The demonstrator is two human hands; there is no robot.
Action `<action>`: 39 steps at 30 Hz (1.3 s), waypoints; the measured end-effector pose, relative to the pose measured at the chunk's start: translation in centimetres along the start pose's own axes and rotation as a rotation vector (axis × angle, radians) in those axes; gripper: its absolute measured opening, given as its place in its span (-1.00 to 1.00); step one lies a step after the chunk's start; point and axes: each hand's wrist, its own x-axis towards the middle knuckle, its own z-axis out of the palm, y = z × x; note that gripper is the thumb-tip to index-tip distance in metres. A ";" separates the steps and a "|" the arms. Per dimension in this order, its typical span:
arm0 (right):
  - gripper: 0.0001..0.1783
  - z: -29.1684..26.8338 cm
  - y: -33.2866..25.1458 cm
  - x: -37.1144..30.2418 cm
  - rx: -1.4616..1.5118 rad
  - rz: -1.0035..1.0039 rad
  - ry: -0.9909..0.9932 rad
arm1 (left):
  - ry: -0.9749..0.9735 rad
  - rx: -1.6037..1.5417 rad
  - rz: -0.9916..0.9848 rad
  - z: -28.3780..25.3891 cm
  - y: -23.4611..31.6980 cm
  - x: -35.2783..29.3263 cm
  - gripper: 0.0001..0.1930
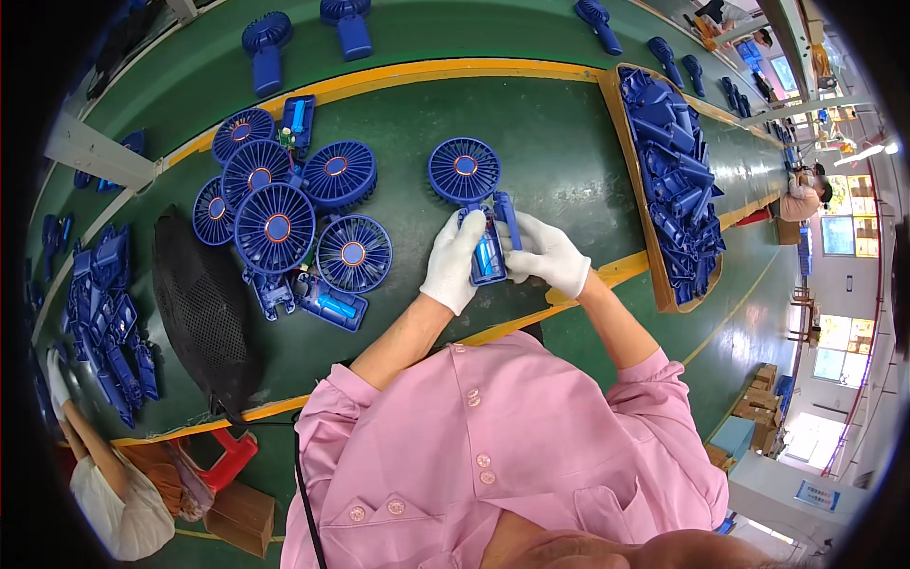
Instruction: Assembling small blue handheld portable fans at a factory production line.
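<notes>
A blue handheld fan (464, 171) lies on the green table in front of me, its round grille pointing away. Its handle is uncovered and shows a light-blue battery cell (488, 256) inside. My left hand (450, 264), in a white glove, grips this handle from the left side. On the other side my right hand (553, 256), also gloved, has its fingers closed around a slim blue handle cover (506, 216), tilted beside the handle. The right fingertips are partly hidden behind the cover and handle.
Several blue fans (275, 228) are heaped to the left, some with open handles. Beside them lie a black mesh bag (204, 308) and a pile of blue plastic parts (104, 322). At right stands a cardboard tray (654, 256) of blue covers. A co-worker's arm (90, 441) shows at lower left.
</notes>
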 end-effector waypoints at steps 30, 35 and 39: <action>0.00 2.0 -3.2 -0.7 -1.438 -0.307 -0.002 | -0.147 -0.064 -0.123 0.1 -0.5 0.0 -0.50; 0.01 1.9 -2.0 -1.5 -1.255 -0.365 0.094 | -0.109 0.614 0.132 -1.3 -1.6 0.2 -0.55; 0.01 2.2 0.2 -1.9 -1.117 -0.374 0.193 | -0.077 0.781 0.173 -0.1 -0.6 -0.8 -0.42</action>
